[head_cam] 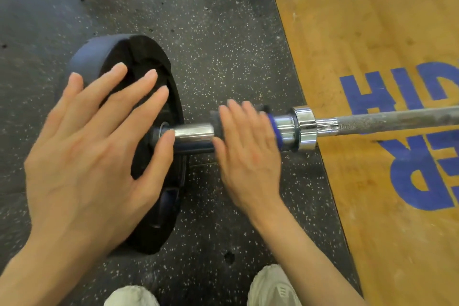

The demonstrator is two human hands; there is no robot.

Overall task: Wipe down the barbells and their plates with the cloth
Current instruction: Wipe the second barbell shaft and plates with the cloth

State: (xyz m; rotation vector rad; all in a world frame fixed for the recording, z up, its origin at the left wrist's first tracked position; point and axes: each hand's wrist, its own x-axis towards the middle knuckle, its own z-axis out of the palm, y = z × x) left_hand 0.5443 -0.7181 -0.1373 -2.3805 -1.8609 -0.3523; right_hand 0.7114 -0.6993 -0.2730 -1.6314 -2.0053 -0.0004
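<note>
The speckled black rubber gym floor [223,45] meets a yellow wooden lifting platform [360,32] with blue lettering, and the long steel barbell [387,120] lies across both. At its end stands a round black rubber weight plate [149,87], out near the tip of the chrome sleeve [193,133], well apart from the shiny collar [306,128]. The left hand [82,154] is spread wide with straight fingers, hovering at or lightly against the plate's outer face, gripping nothing. The right hand [248,156], blurred, lies over the sleeve on what seems a dark grey cloth [216,119] wrapped there; how tightly its fingers curl I cannot tell. To wipe well, I judge the left hand should steady the plate while the right draws the cloth round the sleeve, from collar to plate hub
</note>
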